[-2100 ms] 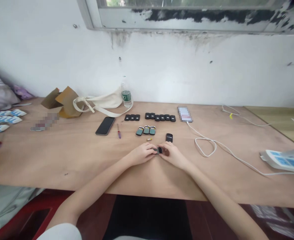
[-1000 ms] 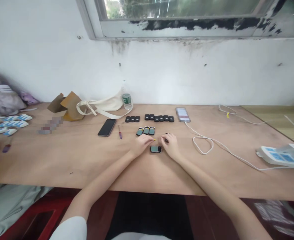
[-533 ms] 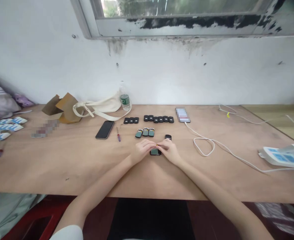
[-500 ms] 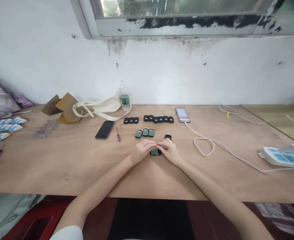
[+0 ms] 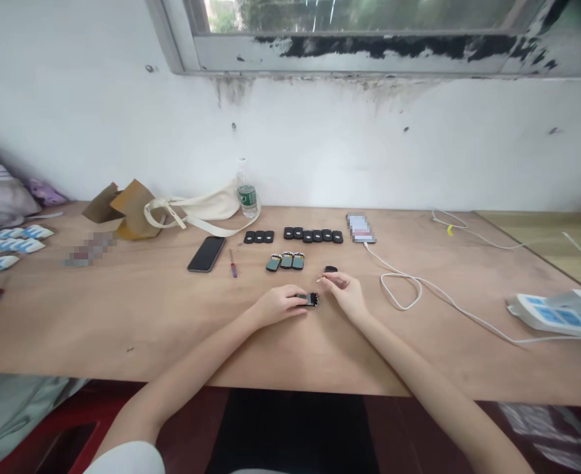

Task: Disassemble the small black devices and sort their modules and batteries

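Okay, so the left hand (image 5: pixel 281 304) has its fingers closed over one end of the fob (image 5: pixel 312 299), low over the table (image 5: pixel 290 355). Right hand (image 5: pixel 348 294) pinches a tiny pale bit (image 5: pixel 320 279), fingertips nearly together, black cover (image 5: pixel 330 269) just behind. I'd guess a loose pinch drops that bit, or a light hold lets the fob skid. Screwdriver (image 5: pixel 233 264) sits well left, bare wood runs to the near edge, cable (image 5: pixel 454 303) loops off right.
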`<action>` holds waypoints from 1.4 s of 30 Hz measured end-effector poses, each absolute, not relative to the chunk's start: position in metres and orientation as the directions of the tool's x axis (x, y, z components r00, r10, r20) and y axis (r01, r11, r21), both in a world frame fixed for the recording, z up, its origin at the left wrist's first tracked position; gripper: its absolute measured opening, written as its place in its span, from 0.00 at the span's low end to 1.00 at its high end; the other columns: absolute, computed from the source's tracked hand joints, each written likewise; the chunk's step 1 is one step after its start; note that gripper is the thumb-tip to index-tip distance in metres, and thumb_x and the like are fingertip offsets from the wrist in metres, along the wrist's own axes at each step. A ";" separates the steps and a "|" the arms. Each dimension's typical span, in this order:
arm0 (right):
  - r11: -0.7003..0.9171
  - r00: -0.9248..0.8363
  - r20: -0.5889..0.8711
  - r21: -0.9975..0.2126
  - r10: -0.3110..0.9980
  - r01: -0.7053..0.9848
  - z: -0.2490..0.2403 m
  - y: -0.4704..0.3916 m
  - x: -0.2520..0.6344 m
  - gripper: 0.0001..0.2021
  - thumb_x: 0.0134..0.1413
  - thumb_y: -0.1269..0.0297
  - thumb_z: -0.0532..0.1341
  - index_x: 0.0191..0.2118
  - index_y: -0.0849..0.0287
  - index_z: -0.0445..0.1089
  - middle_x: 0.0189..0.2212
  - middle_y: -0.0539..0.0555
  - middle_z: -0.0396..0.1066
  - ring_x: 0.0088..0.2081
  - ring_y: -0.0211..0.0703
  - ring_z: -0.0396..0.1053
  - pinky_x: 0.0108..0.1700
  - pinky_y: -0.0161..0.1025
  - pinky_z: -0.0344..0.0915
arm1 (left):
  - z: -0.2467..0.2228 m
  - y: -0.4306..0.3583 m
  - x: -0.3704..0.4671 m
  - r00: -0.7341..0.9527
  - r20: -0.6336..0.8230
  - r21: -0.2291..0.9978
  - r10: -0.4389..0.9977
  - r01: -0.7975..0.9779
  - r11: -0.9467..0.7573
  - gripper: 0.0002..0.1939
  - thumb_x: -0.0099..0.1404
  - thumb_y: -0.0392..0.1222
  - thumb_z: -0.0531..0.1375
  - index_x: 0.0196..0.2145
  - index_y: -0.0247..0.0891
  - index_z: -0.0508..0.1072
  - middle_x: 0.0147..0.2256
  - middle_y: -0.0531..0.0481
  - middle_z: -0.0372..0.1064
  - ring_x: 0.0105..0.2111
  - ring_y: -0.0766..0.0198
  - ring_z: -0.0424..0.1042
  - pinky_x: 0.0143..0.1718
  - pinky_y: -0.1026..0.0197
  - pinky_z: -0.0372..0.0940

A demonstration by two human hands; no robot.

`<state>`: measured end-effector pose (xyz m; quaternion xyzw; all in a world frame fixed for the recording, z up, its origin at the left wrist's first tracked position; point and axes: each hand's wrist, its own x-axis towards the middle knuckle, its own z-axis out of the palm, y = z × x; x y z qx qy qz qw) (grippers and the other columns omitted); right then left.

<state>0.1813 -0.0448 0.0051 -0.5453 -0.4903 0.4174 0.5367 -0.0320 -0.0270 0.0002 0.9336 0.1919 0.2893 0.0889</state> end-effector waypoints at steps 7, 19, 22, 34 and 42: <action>-0.032 0.083 -0.038 -0.997 0.996 -0.075 0.009 -0.048 0.178 0.18 0.37 0.54 0.69 0.34 0.61 0.72 0.27 0.55 0.76 0.25 0.42 0.72 0.27 0.36 0.65 | -0.002 -0.025 -0.031 0.755 0.465 0.306 0.462 0.352 -0.884 0.12 0.68 0.42 0.52 0.39 0.36 0.75 0.40 0.43 0.72 0.39 0.62 0.72 0.40 0.62 0.68; -0.035 0.097 -0.038 -0.999 0.995 -0.033 0.002 -0.047 0.177 0.19 0.40 0.50 0.67 0.35 0.59 0.73 0.24 0.53 0.74 0.26 0.46 0.74 0.32 0.44 0.73 | -0.004 -0.025 -0.033 0.754 0.458 0.335 0.470 0.343 -0.877 0.12 0.68 0.42 0.53 0.39 0.37 0.75 0.41 0.43 0.71 0.40 0.62 0.71 0.42 0.61 0.68; -0.007 0.099 -0.002 -0.998 0.995 0.056 0.001 -0.045 0.178 0.18 0.40 0.51 0.67 0.35 0.60 0.73 0.24 0.54 0.74 0.27 0.48 0.74 0.36 0.46 0.73 | -0.003 -0.025 -0.032 0.757 0.452 0.364 0.471 0.326 -0.873 0.11 0.67 0.42 0.54 0.40 0.37 0.75 0.41 0.43 0.71 0.41 0.62 0.71 0.43 0.61 0.67; 0.302 -0.136 0.273 -0.778 0.952 0.551 0.004 -0.054 0.172 0.13 0.58 0.57 0.55 0.32 0.58 0.74 0.30 0.54 0.73 0.32 0.43 0.69 0.36 0.39 0.65 | -0.004 -0.023 -0.033 0.760 0.448 0.392 0.470 0.306 -0.868 0.10 0.66 0.40 0.55 0.39 0.38 0.75 0.43 0.43 0.70 0.42 0.62 0.71 0.44 0.62 0.67; 0.419 -0.266 0.324 -0.692 0.908 0.588 -0.006 -0.050 0.169 0.16 0.63 0.60 0.50 0.38 0.58 0.74 0.30 0.54 0.65 0.33 0.41 0.67 0.39 0.39 0.65 | -0.006 -0.022 -0.033 0.755 0.454 0.399 0.474 0.303 -0.865 0.10 0.66 0.40 0.55 0.40 0.37 0.75 0.42 0.43 0.70 0.42 0.62 0.71 0.45 0.62 0.67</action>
